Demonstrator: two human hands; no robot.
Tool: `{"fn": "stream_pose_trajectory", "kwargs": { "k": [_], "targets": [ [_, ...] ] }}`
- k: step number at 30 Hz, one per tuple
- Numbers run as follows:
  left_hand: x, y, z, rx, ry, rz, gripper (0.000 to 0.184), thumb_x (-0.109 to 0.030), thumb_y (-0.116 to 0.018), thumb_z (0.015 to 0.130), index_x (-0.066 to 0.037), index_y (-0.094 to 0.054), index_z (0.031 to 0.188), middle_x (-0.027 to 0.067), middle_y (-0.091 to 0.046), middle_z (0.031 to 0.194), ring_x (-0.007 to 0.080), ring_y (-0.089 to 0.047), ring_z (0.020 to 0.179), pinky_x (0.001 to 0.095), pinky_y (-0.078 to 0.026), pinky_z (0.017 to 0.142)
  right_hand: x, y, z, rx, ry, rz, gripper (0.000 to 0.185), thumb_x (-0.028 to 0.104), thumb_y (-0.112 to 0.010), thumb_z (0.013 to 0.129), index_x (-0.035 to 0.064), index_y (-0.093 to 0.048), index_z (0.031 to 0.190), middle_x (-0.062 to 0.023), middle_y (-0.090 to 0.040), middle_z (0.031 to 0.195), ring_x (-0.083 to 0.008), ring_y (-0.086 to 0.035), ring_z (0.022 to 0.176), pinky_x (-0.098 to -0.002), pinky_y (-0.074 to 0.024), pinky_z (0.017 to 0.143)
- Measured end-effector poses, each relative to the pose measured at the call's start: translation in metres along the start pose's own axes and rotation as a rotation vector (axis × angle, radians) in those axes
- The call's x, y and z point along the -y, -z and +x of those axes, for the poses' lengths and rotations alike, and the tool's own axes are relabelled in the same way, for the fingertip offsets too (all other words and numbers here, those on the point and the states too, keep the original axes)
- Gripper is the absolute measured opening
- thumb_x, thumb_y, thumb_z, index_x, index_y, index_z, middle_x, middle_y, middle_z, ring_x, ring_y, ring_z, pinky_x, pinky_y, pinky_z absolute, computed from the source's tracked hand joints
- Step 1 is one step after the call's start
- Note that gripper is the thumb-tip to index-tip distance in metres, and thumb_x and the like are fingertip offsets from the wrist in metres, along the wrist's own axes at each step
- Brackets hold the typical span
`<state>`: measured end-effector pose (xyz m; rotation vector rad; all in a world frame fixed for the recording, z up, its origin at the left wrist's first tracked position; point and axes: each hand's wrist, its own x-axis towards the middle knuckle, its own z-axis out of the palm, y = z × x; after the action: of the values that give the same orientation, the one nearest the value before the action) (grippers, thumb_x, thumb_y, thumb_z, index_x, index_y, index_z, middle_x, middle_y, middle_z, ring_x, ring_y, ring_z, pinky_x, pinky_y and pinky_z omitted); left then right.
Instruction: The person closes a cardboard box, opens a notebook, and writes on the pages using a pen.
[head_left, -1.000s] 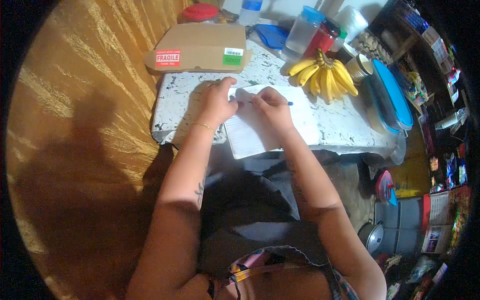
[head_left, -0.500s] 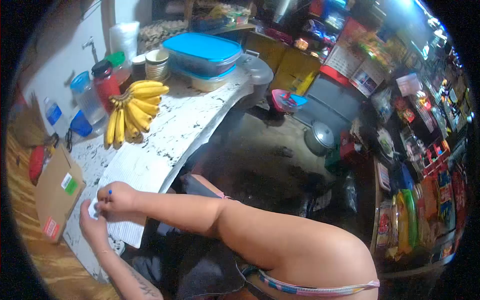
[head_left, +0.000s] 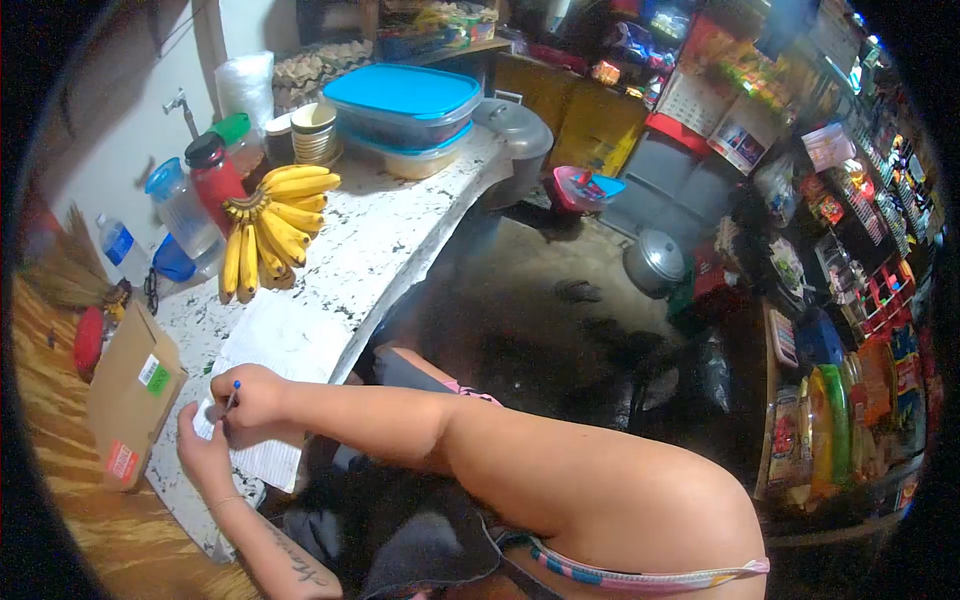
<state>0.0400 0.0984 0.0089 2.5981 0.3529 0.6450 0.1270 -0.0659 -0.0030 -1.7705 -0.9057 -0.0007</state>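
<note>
A lined sheet of paper (head_left: 275,345) lies on the white, black-flecked tabletop (head_left: 370,240). My right hand (head_left: 258,400) rests on the sheet and is closed around a pen (head_left: 232,398) with a blue end; its tip is hidden. Just beside it, at the sheet's left edge, my left hand (head_left: 205,455) touches the paper with thumb and forefinger apart. Its other fingers are mostly hidden. A flat cardboard box (head_left: 135,400) leans left of this hand. Beyond the paper lies a bunch of yellow bananas (head_left: 275,230).
Behind the bananas stand a clear pitcher (head_left: 185,210), a red jar (head_left: 215,180), stacked cups (head_left: 315,135) and blue-lidded containers (head_left: 405,95). A lidded pot (head_left: 655,262) sits on the floor. Packaged goods (head_left: 830,425) fill the right side.
The whole view has shifted slightly. My right hand has turned a little, and more of the pen shows. Both hands stay at the paper.
</note>
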Motion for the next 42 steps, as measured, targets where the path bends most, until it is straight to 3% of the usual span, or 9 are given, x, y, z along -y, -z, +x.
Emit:
{"fn": "stream_pose_trajectory", "kwargs": {
  "k": [13, 19, 22, 23, 24, 25, 28, 32, 42],
  "targets": [
    [0.005, -0.002, 0.000, -0.027, -0.052, -0.017, 0.049, -0.004, -0.077, 0.074, -0.004, -0.060, 0.120, 0.0179, -0.064, 0.119, 0.0378, -0.059, 0.113, 0.0434, -0.046, 0.097, -0.001, 0.005, 0.000, 0.029, 0.021, 0.022, 0.021, 0.021, -0.067, 0.067, 0.0041, -0.062, 0.078, -0.0165, -0.065, 0.075, -0.0375, -0.065, 0.074, -0.0438, -0.0503, 0.065],
    [0.008, -0.005, 0.001, -0.070, -0.080, -0.022, 0.044, -0.009, -0.077, 0.073, -0.004, -0.063, 0.114, 0.0187, -0.067, 0.111, 0.0394, -0.062, 0.106, 0.0455, -0.049, 0.091, -0.005, -0.002, -0.002, -0.082, 0.089, 0.156, 0.013, 0.014, -0.065, 0.071, 0.0038, -0.066, 0.079, -0.0142, -0.066, 0.075, -0.0287, -0.066, 0.072, -0.0379, -0.0515, 0.065],
    [-0.005, 0.004, -0.003, -0.116, -0.092, -0.026, 0.039, -0.012, -0.077, 0.070, -0.007, -0.066, 0.107, 0.0194, -0.069, 0.099, 0.0409, -0.065, 0.095, 0.0464, -0.051, 0.083, 0.003, 0.004, -0.006, -0.024, -0.194, 0.245, 0.007, 0.012, -0.068, 0.082, 0.0048, -0.067, 0.084, -0.0057, -0.068, 0.077, -0.0126, -0.063, 0.073, -0.0315, -0.0524, 0.065],
    [-0.013, 0.008, -0.004, -0.122, -0.098, -0.015, 0.039, -0.013, -0.077, 0.070, -0.007, -0.066, 0.106, 0.0195, -0.069, 0.099, 0.0406, -0.065, 0.094, 0.0468, -0.052, 0.082, 0.014, 0.011, -0.006, 0.006, -0.333, 0.314, 0.012, 0.015, -0.070, 0.083, 0.0045, -0.066, 0.087, -0.0040, -0.067, 0.078, -0.0114, -0.062, 0.074, -0.0309, -0.0523, 0.065],
    [-0.009, 0.010, -0.004, -0.097, -0.096, -0.025, 0.039, -0.016, -0.077, 0.069, -0.008, -0.066, 0.106, 0.0182, -0.070, 0.100, 0.0392, -0.065, 0.095, 0.0467, -0.052, 0.083, 0.019, 0.019, -0.006, -0.009, -0.255, 0.282, 0.023, 0.025, -0.069, 0.084, 0.0029, -0.064, 0.082, -0.0115, -0.069, 0.076, -0.0162, -0.064, 0.070, -0.0352, -0.0530, 0.064],
    [-0.019, 0.017, -0.003, 0.008, 0.046, 0.017, 0.038, -0.007, -0.071, 0.073, -0.007, -0.066, 0.110, 0.0198, -0.069, 0.106, 0.0372, -0.065, 0.102, 0.0419, -0.051, 0.090, 0.004, 0.016, -0.004, -0.012, -0.200, 0.263, 0.022, 0.023, -0.069, 0.085, 0.0011, -0.065, 0.086, -0.0120, -0.069, 0.077, -0.0172, -0.065, 0.071, -0.0348, -0.0532, 0.065],
    [-0.023, 0.019, -0.006, -0.076, 0.022, 0.061, 0.041, -0.014, -0.076, 0.072, -0.011, -0.066, 0.112, 0.0159, -0.070, 0.107, 0.0357, -0.065, 0.103, 0.0437, -0.051, 0.090, -0.022, 0.008, -0.001, 0.049, -0.260, 0.414, 0.019, 0.018, -0.070, 0.083, -0.0002, -0.066, 0.088, -0.0091, -0.068, 0.075, -0.0158, -0.063, 0.071, -0.0320, -0.0513, 0.066],
    [-0.024, 0.025, -0.007, -0.080, 0.018, 0.012, 0.043, -0.018, -0.079, 0.070, -0.012, -0.066, 0.111, 0.0153, -0.070, 0.105, 0.0348, -0.065, 0.101, 0.0430, -0.051, 0.090, 0.018, 0.024, -0.002, 0.147, -0.300, 0.337, 0.008, 0.009, -0.066, 0.089, 0.0015, -0.063, 0.088, -0.0005, -0.062, 0.076, -0.0084, -0.055, 0.068, -0.0243, -0.0438, 0.060],
    [-0.013, 0.016, -0.009, -0.161, -0.020, 0.008, 0.039, -0.022, -0.079, 0.071, -0.013, -0.067, 0.107, 0.0158, -0.070, 0.094, 0.0351, -0.066, 0.094, 0.0443, -0.052, 0.084, -0.002, 0.014, -0.002, 0.204, -0.193, 0.051, 0.010, 0.011, -0.066, 0.090, 0.0021, -0.064, 0.088, -0.0006, -0.061, 0.073, -0.0080, -0.053, 0.066, -0.0256, -0.0426, 0.059]
  ]
}}
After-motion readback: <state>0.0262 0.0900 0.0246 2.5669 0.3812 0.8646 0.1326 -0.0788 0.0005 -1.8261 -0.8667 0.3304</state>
